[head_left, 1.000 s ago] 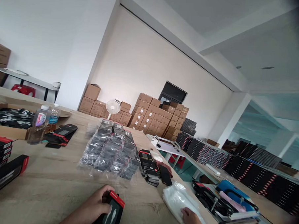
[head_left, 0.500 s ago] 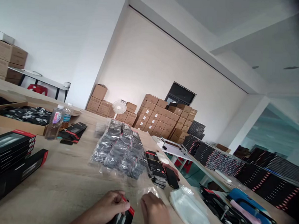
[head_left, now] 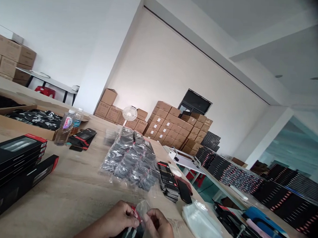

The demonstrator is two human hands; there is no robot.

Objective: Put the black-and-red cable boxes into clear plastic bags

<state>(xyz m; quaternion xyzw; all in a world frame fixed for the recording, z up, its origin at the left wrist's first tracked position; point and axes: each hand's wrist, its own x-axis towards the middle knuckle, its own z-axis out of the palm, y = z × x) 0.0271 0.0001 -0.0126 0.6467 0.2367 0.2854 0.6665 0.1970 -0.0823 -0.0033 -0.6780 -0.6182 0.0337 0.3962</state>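
At the bottom edge of the view my left hand point(head_left: 116, 219) is closed on a small black box with a red top point(head_left: 133, 226). My right hand point(head_left: 159, 227) sits right beside it, pinching a clear plastic bag point(head_left: 144, 206) at the box's red end. Both hands hover over the wooden table point(head_left: 73, 196). Much of the box is hidden by my fingers and cut off by the frame.
A heap of bagged black items point(head_left: 131, 159) lies ahead, a stack of black boxes point(head_left: 169, 181) to its right, empty clear bags point(head_left: 201, 226) at right. Long black boxes point(head_left: 14, 169) at left; two bottles point(head_left: 65, 127) and an open carton point(head_left: 22, 121) beyond. Cartons point(head_left: 174, 128) and a fan point(head_left: 129, 113) at the wall.
My right hand left the pile of clear bags at the right, brought one bag to the box in my left hand and now pinches it at the red end. The view has shifted.
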